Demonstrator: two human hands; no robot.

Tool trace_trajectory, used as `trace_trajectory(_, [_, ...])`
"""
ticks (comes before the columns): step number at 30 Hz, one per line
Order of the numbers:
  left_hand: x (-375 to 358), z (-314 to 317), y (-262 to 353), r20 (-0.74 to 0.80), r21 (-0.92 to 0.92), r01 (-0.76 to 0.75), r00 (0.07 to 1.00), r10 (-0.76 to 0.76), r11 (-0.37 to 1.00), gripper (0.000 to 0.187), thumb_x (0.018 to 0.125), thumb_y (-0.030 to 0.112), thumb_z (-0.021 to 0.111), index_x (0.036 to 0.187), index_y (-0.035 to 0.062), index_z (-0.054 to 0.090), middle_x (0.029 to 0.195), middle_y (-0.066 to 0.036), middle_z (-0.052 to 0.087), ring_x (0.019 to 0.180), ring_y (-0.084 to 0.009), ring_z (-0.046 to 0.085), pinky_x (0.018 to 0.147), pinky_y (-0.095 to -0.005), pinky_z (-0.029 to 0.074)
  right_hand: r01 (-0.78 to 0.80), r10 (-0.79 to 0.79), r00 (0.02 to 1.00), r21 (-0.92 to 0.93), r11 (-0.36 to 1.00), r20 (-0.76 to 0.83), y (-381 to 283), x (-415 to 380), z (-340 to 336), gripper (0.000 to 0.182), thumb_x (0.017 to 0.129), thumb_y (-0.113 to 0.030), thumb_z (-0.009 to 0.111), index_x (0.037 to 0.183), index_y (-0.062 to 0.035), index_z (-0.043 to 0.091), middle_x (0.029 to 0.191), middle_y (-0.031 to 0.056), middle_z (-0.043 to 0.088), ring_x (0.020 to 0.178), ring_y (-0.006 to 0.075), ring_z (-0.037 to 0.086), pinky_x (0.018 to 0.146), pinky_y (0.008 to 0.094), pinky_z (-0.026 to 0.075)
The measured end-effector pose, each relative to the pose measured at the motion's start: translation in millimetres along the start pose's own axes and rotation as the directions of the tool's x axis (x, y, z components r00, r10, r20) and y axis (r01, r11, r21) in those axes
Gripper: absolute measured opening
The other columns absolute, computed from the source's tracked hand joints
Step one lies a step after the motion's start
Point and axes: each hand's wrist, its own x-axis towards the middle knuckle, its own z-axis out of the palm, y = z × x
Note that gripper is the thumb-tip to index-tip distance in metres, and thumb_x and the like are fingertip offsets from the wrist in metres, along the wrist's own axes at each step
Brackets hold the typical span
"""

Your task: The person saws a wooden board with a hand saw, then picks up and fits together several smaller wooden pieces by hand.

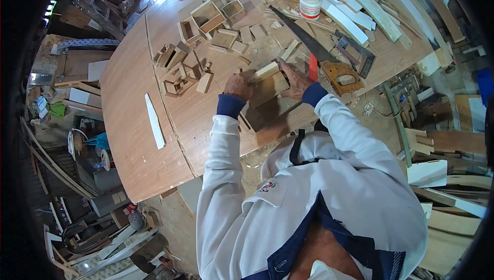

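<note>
A small wooden box (267, 88) stands on the wooden table (131, 89) near its front edge, between my two hands. My left hand (239, 85) presses on the box's left end, fingers bent around it. At the right end, my right hand (295, 81) grips the box with its thumb and fingers. A pale wood strip (263, 73) lies along the far side of the box. Just right of my right hand lie a red strip (313, 67) and a handsaw with a wooden handle (339, 78).
Small wooden boxes (210, 16) and little wooden frames (177, 77) stand at the table's back left. A white jar (310, 5) holding sticks is at the back, beside long boards (350, 20). A metal square (367, 64) lies right of the saw.
</note>
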Motion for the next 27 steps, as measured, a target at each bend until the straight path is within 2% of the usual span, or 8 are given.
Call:
trace_trajectory(5, [2.5,3.6,2.5,0.043,0.039,0.037,0.998,-0.038,0.999,0.032,0.076,0.019,0.066,0.108,0.0164,0.065,0.093,-0.016,0.069,0.086,-0.0377,0.065,0.075,-0.0445,0.053,0.015,-0.016,1.000,-0.026,1.000,-0.017,2.5,-0.8,2.5,0.117,0.066,-0.023,0.083,0.150,-0.0005,0.005,0.145,0.0263,0.034,0.133,0.0406,0.037,0.112,0.0406,0.032])
trace_trajectory(8, [2.5,7.6,3.7,-0.017,0.096,0.025,1.000,-0.024,0.995,0.030,0.074,0.016,0.071,0.103,0.0094,0.066,0.088,-0.018,0.068,0.086,-0.0385,0.065,0.072,-0.0421,0.052,0.018,-0.020,0.999,-0.049,0.999,-0.034,-0.1,-2.6,1.9,0.118,0.066,-0.023,0.083,0.150,-0.0022,0.003,0.144,0.0259,0.037,0.131,0.0421,0.039,0.110,0.0422,0.034])
trace_trajectory(10, [1.5,6.6,7.2,-0.020,0.060,0.068,0.998,-0.067,0.996,0.028,0.074,0.016,0.070,0.101,0.0099,0.065,0.088,-0.018,0.068,0.086,-0.0386,0.065,0.072,-0.0431,0.052,-0.067,0.067,0.998,0.027,0.997,-0.020,-6.2,-5.2,-0.8,0.118,0.067,-0.024,0.083,0.150,-0.0046,0.001,0.148,0.0223,0.034,0.133,0.0387,0.037,0.111,0.0409,0.032])
trace_trajectory(13, [2.6,12.4,-2.9,-0.039,0.067,0.022,0.999,-0.020,0.998,0.027,0.076,0.021,0.066,0.103,0.0156,0.066,0.090,-0.016,0.068,0.085,-0.0377,0.065,0.075,-0.0454,0.053,-0.026,0.029,0.998,0.059,0.998,-0.060,-1.5,-6.7,6.8,0.117,0.067,-0.024,0.083,0.150,-0.0046,0.002,0.148,0.0217,0.034,0.132,0.0382,0.038,0.111,0.0403,0.033])
trace_trajectory(17, [5.4,12.4,-5.3,-0.019,0.067,0.005,1.000,-0.004,0.998,0.027,0.077,0.021,0.066,0.103,0.0152,0.066,0.090,-0.016,0.068,0.086,-0.0377,0.065,0.076,-0.0456,0.052,0.003,0.006,0.996,0.102,0.995,-0.084,5.1,-5.5,10.5,0.117,0.067,-0.022,0.082,0.150,-0.0045,0.002,0.147,0.0210,0.035,0.132,0.0379,0.040,0.110,0.0402,0.035])
trace_trajectory(19, [3.7,10.8,-1.0,-0.030,0.072,0.004,1.000,-0.002,0.997,0.028,0.074,0.017,0.070,0.100,0.0082,0.064,0.090,-0.018,0.068,0.087,-0.0384,0.065,0.074,-0.0436,0.052,-0.001,0.006,0.997,0.057,0.998,-0.076,9.0,-3.8,13.4,0.117,0.067,-0.022,0.082,0.150,-0.0037,0.002,0.147,0.0206,0.035,0.131,0.0379,0.041,0.110,0.0397,0.035])
trace_trajectory(26, [1.3,5.2,2.5,-0.029,0.082,0.025,0.999,-0.022,0.996,0.029,0.075,0.016,0.071,0.102,0.0077,0.065,0.092,-0.019,0.067,0.088,-0.0384,0.064,0.075,-0.0439,0.052,-0.035,0.036,0.998,0.018,0.999,-0.048,12.6,-2.3,15.5,0.115,0.069,-0.026,0.081,0.150,-0.0033,0.002,0.148,0.0207,0.034,0.132,0.0373,0.039,0.110,0.0392,0.034])
trace_trajectory(27, [0.2,0.5,9.0,-0.011,0.086,0.048,0.999,-0.047,0.995,0.030,0.075,0.016,0.071,0.103,0.0078,0.065,0.093,-0.019,0.067,0.088,-0.0385,0.064,0.075,-0.0439,0.052,-0.021,0.024,0.997,0.055,0.998,-0.070,13.1,-2.4,17.7,0.115,0.067,-0.021,0.081,0.150,-0.0051,0.004,0.147,0.0210,0.035,0.133,0.0368,0.039,0.111,0.0407,0.033])
